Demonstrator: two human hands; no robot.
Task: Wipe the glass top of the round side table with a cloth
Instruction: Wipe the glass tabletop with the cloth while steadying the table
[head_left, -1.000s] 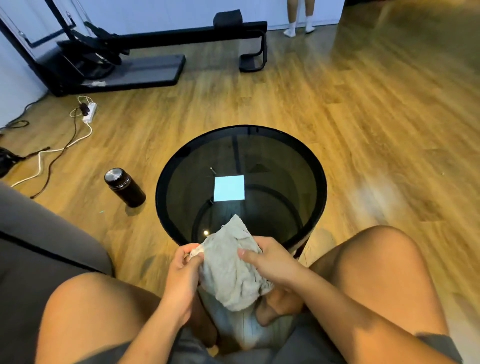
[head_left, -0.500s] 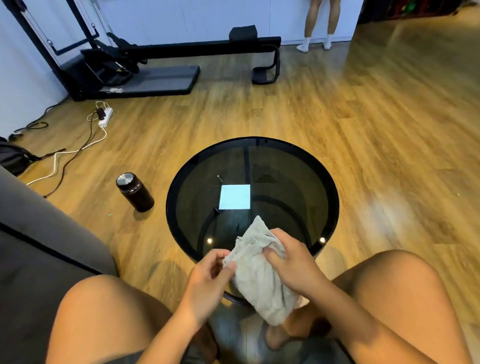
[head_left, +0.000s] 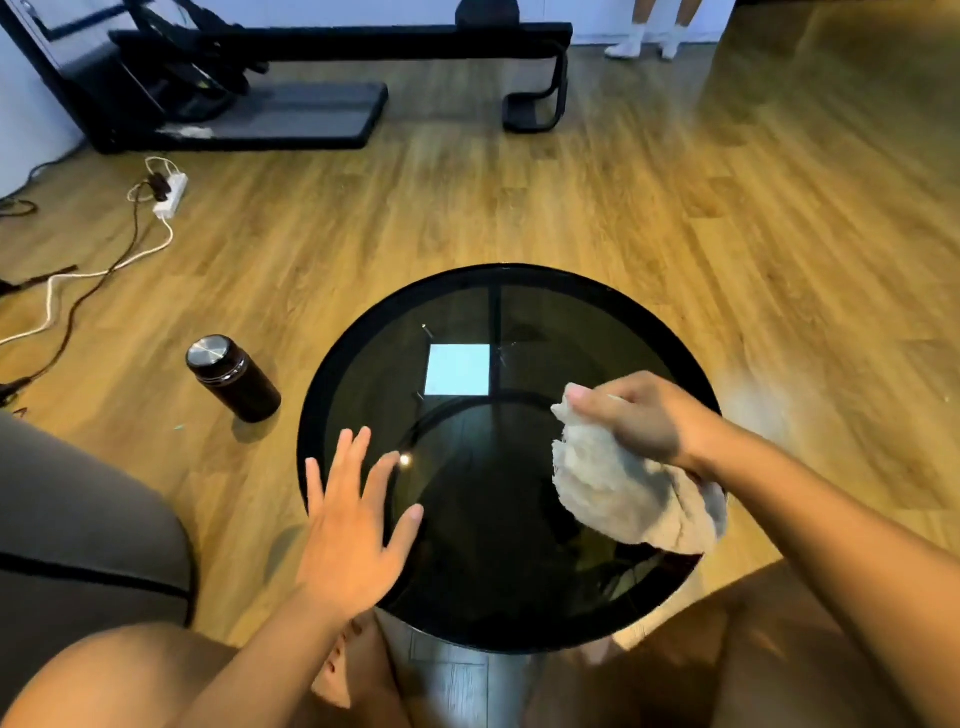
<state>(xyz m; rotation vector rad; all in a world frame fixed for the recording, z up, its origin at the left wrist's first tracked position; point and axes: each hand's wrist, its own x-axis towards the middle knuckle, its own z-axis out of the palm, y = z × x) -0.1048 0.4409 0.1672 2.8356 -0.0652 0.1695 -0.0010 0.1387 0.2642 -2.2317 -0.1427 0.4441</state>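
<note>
Right hand gripped our bunched cloth over the table; left hand was spread flat at its near-left rim.

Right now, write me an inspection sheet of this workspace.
Surface: round dark glass top, black rim, bright square reflection near the middle.
Job's things: grey cloth, bunched, over the glass's right side.
Clutter: dark bottle with metal lid, standing left of the glass.
Hands: left hand open, fingers spread over the glass's left edge, contact unclear; right hand grips the cloth.
Cables: white power strip with cords trailing at far left.
Surroundings: wooden floor, black exercise machine by the wall, grey sofa at left, someone's socked feet at the back.
</note>
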